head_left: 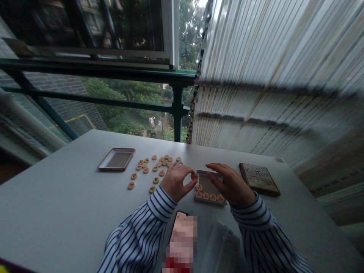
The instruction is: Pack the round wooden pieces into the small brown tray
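Note:
Pinched between thumb and finger of my left hand [178, 181] is a round wooden xiangqi piece [194, 177], just beside the upper left corner of a shallow box [210, 202]. Inside that box, several pieces with red characters line the near side, and one red-marked piece [199, 187] sits above them at the left. My right hand [231, 184] hovers over the box's right side, fingers apart and holding nothing. It hides part of the box. Loose xiangqi pieces [146, 170] are scattered left of my left hand, some face up and some blank side up.
A box lid or tray [127, 165] lies at the far left. To the right rests a flat folded board or box with printed characters [260, 178]. A phone [182, 231] and a clear plastic bag [220, 246] lie near me. Railing [178, 110] and curtain [241, 125] border the table.

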Demonstrator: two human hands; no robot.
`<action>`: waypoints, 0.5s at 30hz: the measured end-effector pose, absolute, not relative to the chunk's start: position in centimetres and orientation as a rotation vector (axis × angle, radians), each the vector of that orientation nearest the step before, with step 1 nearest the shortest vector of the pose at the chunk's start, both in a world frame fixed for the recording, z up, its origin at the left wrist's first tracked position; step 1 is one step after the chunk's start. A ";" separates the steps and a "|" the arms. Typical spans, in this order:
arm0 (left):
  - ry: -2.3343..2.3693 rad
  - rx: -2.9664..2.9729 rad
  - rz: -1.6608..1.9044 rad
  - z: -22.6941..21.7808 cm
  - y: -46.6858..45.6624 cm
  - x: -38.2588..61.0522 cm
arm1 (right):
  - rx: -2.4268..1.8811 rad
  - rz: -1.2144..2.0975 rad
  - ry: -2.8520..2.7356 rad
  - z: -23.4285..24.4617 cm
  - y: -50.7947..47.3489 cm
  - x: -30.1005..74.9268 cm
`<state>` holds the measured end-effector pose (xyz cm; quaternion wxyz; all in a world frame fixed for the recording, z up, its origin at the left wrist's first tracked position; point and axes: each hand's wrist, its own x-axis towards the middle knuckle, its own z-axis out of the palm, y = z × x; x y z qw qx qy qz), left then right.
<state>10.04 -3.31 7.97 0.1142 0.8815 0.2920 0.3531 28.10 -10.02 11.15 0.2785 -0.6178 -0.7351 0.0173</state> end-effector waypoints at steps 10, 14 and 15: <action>0.792 2.607 0.963 8.9 -2.2 11.8 | -1.649 0.067 -1.929 11.3 -10.1 29.1; 0.755 2.603 0.949 8.6 -1.9 12.4 | -1.685 0.063 -1.911 11.3 -10.2 29.5; 0.750 2.603 0.946 8.5 -1.9 12.5 | -1.693 0.061 -1.905 11.3 -10.2 29.6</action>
